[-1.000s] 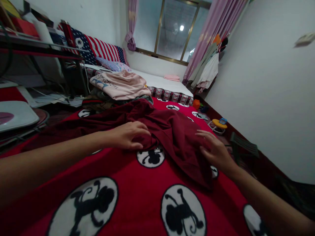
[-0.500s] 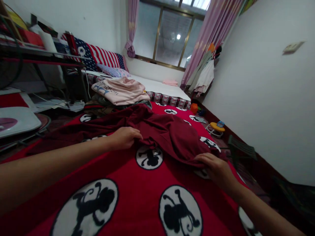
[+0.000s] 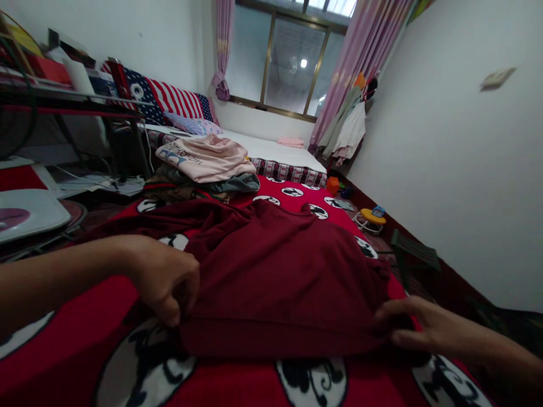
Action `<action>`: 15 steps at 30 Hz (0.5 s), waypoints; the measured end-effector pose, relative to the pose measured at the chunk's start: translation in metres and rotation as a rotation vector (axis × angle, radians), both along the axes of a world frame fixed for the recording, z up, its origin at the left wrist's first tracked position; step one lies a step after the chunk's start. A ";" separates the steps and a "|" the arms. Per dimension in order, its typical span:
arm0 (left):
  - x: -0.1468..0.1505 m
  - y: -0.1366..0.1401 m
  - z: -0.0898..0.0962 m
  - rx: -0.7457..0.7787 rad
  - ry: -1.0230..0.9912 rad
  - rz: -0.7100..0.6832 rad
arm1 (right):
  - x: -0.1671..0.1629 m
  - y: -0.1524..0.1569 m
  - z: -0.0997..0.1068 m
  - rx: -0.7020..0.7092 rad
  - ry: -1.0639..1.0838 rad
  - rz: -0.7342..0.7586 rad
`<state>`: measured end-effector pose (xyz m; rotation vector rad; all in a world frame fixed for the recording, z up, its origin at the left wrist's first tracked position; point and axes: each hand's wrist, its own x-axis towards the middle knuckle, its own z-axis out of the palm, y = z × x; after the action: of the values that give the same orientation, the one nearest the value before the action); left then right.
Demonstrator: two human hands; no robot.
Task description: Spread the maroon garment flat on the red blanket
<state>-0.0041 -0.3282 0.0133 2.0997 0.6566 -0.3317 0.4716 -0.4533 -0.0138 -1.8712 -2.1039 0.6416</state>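
Observation:
A dark red long-sleeved top lies spread over the red blanket, its hem toward me. My left hand is closed on the left end of the hem, knuckles up and fingertips partly hidden. At the right end of the hem, my right hand grips the cloth between thumb and fingers. The fabric stretches fairly flat between both hands. One sleeve trails off to the left, and the far edge of the top lies in loose folds.
Beyond the top sits a pile of clothes with a pale pink garment uppermost. A cluttered desk stands at the left. A white-topped bed is under the window. Along the right wall are a yellow stool and a dark green folding stool.
Both hands have come nearer to me and moved farther apart, drawing the hem along. The bunched top is now spread wider and flatter, covering more of the blanket.

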 end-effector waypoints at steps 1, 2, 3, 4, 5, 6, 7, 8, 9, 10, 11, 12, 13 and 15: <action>0.012 0.001 0.002 -0.004 -0.022 -0.002 | -0.002 0.008 0.004 -0.082 0.055 0.007; 0.027 0.004 0.003 0.016 -0.064 0.000 | -0.003 0.018 0.008 -0.114 0.102 0.005; 0.043 0.008 0.001 0.069 -0.121 0.003 | -0.002 0.030 0.010 -0.077 0.125 -0.021; 0.059 0.013 -0.004 0.160 -0.184 0.008 | 0.000 0.043 0.010 0.033 0.108 -0.069; 0.076 0.020 -0.012 0.290 -0.240 0.030 | 0.004 0.056 0.007 0.169 0.053 -0.118; 0.092 0.028 -0.022 0.457 -0.284 0.073 | 0.009 0.068 0.002 0.297 -0.027 -0.163; 0.106 0.037 -0.036 0.633 -0.303 0.117 | 0.014 0.079 -0.005 0.387 -0.106 -0.195; 0.118 0.047 -0.050 0.782 -0.305 0.186 | 0.019 0.089 -0.012 0.425 -0.158 -0.212; 0.126 0.058 -0.065 0.878 -0.298 0.251 | 0.023 0.096 -0.021 0.410 -0.165 -0.207; 0.132 0.069 -0.079 0.911 -0.284 0.320 | 0.027 0.101 -0.028 0.356 -0.133 -0.187; 0.136 0.079 -0.091 0.898 -0.266 0.406 | 0.029 0.104 -0.035 0.291 -0.088 -0.170; 0.137 0.089 -0.101 0.856 -0.256 0.488 | 0.031 0.105 -0.041 0.235 -0.051 -0.163; 0.136 0.098 -0.109 0.803 -0.259 0.561 | 0.031 0.104 -0.046 0.199 -0.038 -0.169; 0.132 0.113 -0.116 0.732 -0.325 0.656 | 0.030 0.101 -0.051 0.188 -0.082 -0.216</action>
<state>0.1276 -0.2153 -0.1027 2.3511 1.3439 0.7006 0.5020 -0.3527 -0.0649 -2.0089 -1.8971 0.3118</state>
